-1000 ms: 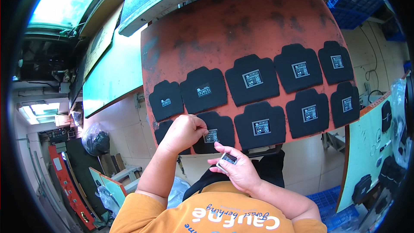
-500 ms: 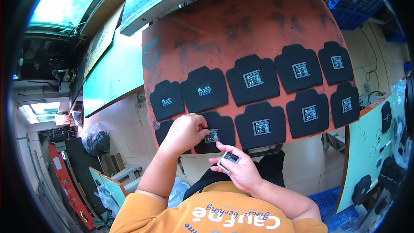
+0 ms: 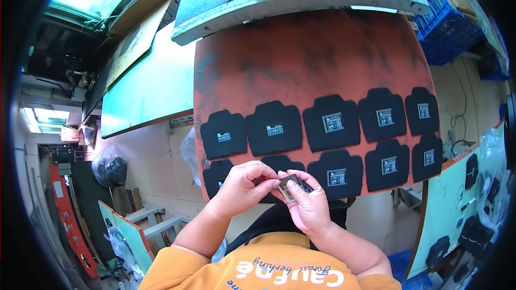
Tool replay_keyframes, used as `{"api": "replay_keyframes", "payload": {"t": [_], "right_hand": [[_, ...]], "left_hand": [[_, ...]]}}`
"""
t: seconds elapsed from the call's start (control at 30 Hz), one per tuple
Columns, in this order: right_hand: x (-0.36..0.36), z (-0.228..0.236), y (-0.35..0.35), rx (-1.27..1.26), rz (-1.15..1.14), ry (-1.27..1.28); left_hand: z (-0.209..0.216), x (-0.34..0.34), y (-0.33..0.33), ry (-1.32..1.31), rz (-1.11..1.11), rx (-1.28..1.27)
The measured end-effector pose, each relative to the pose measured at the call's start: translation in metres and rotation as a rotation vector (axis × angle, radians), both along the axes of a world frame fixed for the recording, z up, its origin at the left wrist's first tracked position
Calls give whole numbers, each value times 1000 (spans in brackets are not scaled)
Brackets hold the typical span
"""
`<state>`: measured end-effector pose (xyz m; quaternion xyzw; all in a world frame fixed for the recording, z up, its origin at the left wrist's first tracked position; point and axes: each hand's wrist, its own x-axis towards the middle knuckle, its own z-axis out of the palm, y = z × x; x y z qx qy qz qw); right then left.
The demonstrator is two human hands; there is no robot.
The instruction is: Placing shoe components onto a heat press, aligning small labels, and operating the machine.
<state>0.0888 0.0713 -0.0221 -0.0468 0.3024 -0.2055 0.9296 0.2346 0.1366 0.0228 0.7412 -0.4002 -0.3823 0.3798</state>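
Note:
My right hand (image 3: 310, 207) holds a small stack of dark rectangular labels (image 3: 299, 182) with pale print, its thumb lying across the top. The fingers of my left hand (image 3: 244, 187) pinch at the left edge of that stack. Both hands are over the near edge of the red table (image 3: 258, 53). Under them lies a black shaped pad (image 3: 277, 162), mostly hidden by my hands. To its left another black pad (image 3: 216, 172) is partly covered by my left wrist. Right of my hands is a black pad (image 3: 352, 169) bearing a grey label (image 3: 337, 177).
Several more black pads (image 3: 274, 113) lie in two rows on the table, with pale print or grey labels. A grey beam (image 3: 301, 2) crosses behind the far edge. Blue crates (image 3: 446, 32) stand far right; a pale green board (image 3: 451, 209) is at right.
My left hand has moved from the label on the near pad to the stack in my right hand, and the two hands now meet. The view has shifted, so the table appears lower.

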Motion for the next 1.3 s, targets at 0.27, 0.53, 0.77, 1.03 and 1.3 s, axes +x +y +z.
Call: {"api": "replay_keyframes", "payload": {"t": [0.27, 0.53, 0.77, 1.03, 1.3], "right_hand": [[30, -12, -13, 15, 68, 98], [42, -15, -31, 81, 35, 176], [42, -21, -35, 77, 28, 146], [40, -21, -37, 88, 49, 139], [39, -24, -37, 68, 69, 113]], "left_hand": [[-15, 51, -20, 36, 57, 92], [-24, 91, -73, -2, -33, 397], [-36, 90, -87, -383, -149, 371], [-34, 87, -90, -400, -134, 388], [-37, 89, -89, -372, -130, 384]]}}
